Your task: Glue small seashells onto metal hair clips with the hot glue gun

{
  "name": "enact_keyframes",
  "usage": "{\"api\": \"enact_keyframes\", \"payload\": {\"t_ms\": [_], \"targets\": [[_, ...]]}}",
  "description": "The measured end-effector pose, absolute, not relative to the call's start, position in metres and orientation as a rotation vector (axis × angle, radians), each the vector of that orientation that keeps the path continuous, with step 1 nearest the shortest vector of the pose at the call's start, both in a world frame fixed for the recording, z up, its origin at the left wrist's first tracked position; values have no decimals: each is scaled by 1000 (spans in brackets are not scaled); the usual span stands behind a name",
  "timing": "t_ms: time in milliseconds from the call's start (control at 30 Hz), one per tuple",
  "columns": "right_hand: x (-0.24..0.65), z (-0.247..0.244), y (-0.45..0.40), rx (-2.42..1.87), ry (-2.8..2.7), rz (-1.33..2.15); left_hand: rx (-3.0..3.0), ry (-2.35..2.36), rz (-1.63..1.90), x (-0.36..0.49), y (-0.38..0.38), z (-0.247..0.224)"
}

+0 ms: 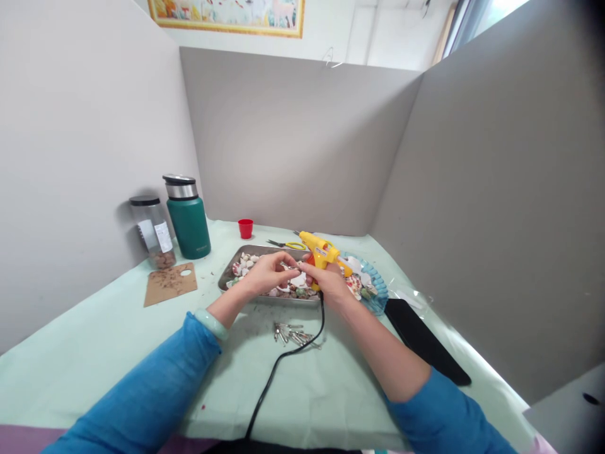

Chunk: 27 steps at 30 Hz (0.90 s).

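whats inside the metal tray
The metal tray holds pale shells or stones at its left and small mixed pieces along its near side. The left hand, right hand and yellow glue gun hide whatever lies behind them.

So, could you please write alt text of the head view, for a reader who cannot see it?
A person's right hand holds a yellow hot-glue gun over a metal tray of seashells, while the left hand pinches a tiny, unidentifiable object. Silvery clips lie nearer; a scalloped blue dish sits to the right, a green bottle to the left.
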State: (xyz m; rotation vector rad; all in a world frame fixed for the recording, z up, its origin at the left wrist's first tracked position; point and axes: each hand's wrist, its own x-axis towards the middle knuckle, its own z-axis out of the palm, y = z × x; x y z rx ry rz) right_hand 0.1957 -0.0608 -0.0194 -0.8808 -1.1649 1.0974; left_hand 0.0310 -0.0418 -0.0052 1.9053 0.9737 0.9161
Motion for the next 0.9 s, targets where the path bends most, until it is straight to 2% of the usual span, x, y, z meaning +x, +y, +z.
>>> {"api": "enact_keyframes", "payload": {"t_ms": [467,900], "targets": [[197,-19,-62,-892,-1329,1000,1861,943,935,30,-45,1],[199,-15,-66,-740,-1191,1125,1758,593,1012,25,-36,-9]]}}
